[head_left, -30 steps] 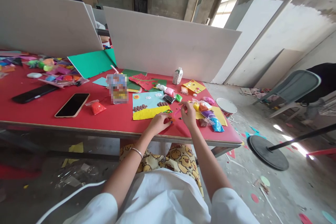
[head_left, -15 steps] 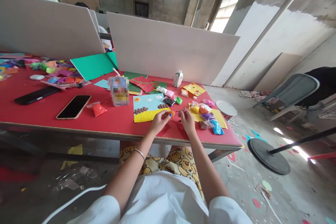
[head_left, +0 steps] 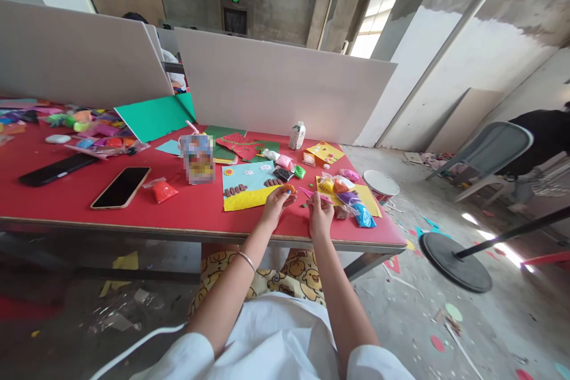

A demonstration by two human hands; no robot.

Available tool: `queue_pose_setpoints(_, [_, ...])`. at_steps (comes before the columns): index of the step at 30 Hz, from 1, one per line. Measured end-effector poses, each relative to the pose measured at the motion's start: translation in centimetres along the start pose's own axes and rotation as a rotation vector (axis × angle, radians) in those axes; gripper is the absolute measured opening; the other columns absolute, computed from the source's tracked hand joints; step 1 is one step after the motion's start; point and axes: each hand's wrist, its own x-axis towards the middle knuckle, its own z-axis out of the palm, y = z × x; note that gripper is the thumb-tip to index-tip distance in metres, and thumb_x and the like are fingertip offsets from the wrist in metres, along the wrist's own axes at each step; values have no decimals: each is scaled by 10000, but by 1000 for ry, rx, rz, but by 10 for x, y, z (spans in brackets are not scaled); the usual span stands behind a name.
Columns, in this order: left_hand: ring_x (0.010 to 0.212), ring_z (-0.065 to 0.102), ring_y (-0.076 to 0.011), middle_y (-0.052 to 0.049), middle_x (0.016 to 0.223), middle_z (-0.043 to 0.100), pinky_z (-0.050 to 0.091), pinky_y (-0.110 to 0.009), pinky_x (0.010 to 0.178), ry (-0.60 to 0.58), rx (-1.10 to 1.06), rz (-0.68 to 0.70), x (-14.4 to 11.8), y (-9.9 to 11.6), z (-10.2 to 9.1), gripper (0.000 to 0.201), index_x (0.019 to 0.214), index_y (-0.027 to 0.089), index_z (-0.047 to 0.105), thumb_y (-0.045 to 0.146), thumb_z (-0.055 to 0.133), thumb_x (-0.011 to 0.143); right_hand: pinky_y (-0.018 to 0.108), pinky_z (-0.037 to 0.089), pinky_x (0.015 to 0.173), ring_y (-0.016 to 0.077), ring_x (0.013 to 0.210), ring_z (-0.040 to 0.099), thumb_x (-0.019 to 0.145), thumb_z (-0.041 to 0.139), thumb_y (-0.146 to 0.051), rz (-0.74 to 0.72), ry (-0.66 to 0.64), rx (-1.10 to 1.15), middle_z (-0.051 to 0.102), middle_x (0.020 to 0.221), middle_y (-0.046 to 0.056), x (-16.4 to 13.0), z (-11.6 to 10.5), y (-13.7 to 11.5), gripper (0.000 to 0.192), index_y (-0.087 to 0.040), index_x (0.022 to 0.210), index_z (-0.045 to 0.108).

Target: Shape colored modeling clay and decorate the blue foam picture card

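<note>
My left hand (head_left: pixel 276 205) pinches a small piece of orange clay (head_left: pixel 291 189) between thumb and fingers, above the front of the table. To its right, my right hand (head_left: pixel 319 217) is closed on a pink pointed clay tool (head_left: pixel 305 191), its tip aimed left toward the orange clay but apart from it. Just beyond my left hand lies a picture (head_left: pixel 247 181) with a light blue top, a yellow clay strip, brown clay pieces, a sun and clouds. Tiny green bits (head_left: pixel 304 205) lie on the red table between my hands.
Bags of coloured clay, among them a blue bag (head_left: pixel 364 215), lie on yellow paper at the right. A small carton (head_left: pixel 297 135) stands at the back. Leftward are a pixelated cup (head_left: pixel 198 159), a red clay bag (head_left: pixel 164 190) and a phone (head_left: pixel 120 188). White boards (head_left: pixel 285 89) stand behind.
The pink tool has swung into clearer view, its tip drawn back from the orange clay. My right hand has turned and lowered slightly. The whole view has shifted a little.
</note>
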Motion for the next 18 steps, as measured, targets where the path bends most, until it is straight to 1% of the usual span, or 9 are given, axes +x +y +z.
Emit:
queue_pose_setpoints(2, [718, 673, -137, -31, 818, 709, 530, -313, 788, 4, 27, 35, 1, -3, 0, 401, 863, 152, 638, 356, 829, 575, 245, 470, 566, 98, 566, 516, 764, 659, -492, -46, -2, -22, 538, 596, -42, 0, 0, -1, 331, -183, 742, 542])
queue_pose_setpoints(4, [726, 671, -144, -43, 835, 711, 531, -333, 799, 5, 76, 96, 1, -7, -1, 394, 876, 150, 630, 370, 814, 606, 246, 469, 572, 100, 572, 521, 781, 646, -484, -83, -22, -42, 550, 606, -40, -1, 0, -1, 320, -184, 765, 534])
queue_pose_setpoints(8, [766, 672, -162, -71, 870, 717, 532, -343, 808, 15, 158, 180, 1, -12, -3, 392, 898, 144, 644, 392, 795, 635, 282, 500, 615, 130, 610, 584, 822, 606, -474, -126, -87, -150, 612, 636, -9, -5, 0, -3, 311, -166, 847, 579])
queue_pose_setpoints(12, [792, 672, -170, -82, 889, 719, 535, -336, 812, 11, 219, 228, 1, -16, -6, 362, 903, 148, 660, 405, 769, 673, 340, 544, 670, 177, 676, 654, 845, 568, -489, -153, -89, -220, 686, 704, 42, -8, -1, -5, 346, -151, 902, 617])
queue_pose_setpoints(15, [796, 675, -176, -90, 905, 720, 536, -343, 815, 3, 242, 238, 2, -18, -8, 365, 910, 148, 662, 423, 755, 689, 347, 553, 662, 191, 688, 672, 849, 560, -493, -171, -86, -255, 701, 717, 57, -9, -2, -6, 346, -154, 887, 622])
queue_pose_setpoints(18, [777, 677, -175, -88, 901, 720, 536, -349, 811, 16, 254, 221, 4, -21, -9, 398, 914, 147, 661, 445, 766, 671, 347, 555, 658, 194, 678, 675, 855, 555, -483, -191, -102, -285, 704, 708, 61, -10, -2, -7, 334, -156, 868, 623])
